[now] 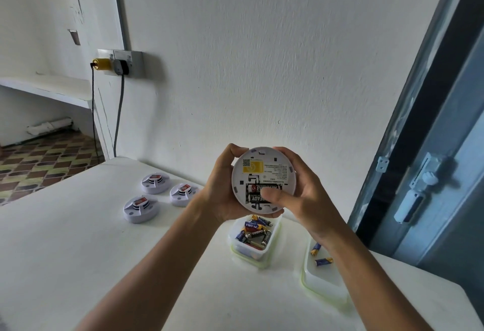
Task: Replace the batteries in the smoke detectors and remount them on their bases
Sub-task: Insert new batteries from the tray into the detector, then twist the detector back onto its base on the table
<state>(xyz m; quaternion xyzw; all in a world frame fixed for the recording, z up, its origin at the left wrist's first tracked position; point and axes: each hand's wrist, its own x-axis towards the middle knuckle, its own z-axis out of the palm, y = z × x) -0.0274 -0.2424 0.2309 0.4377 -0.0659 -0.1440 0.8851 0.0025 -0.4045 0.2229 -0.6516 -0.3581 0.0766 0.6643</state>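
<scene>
White table below; smoke detector (263, 180) mid-frame, clasped by left hand (222, 194); right hand (301, 191) thumb pressing batteries (258, 194), seemingly lying crosswise.

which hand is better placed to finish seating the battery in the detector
Right. Its thumb already lies on the batteries in the smoke detector, while the left hand cradles the detector's rim.

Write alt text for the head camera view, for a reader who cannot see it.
Two hands hold a round white smoke detector back-side up, the right thumb pressing black batteries in its compartment. Below, on a white table, sit three more detectors, a tub of loose batteries and a second tub holding two.
</scene>
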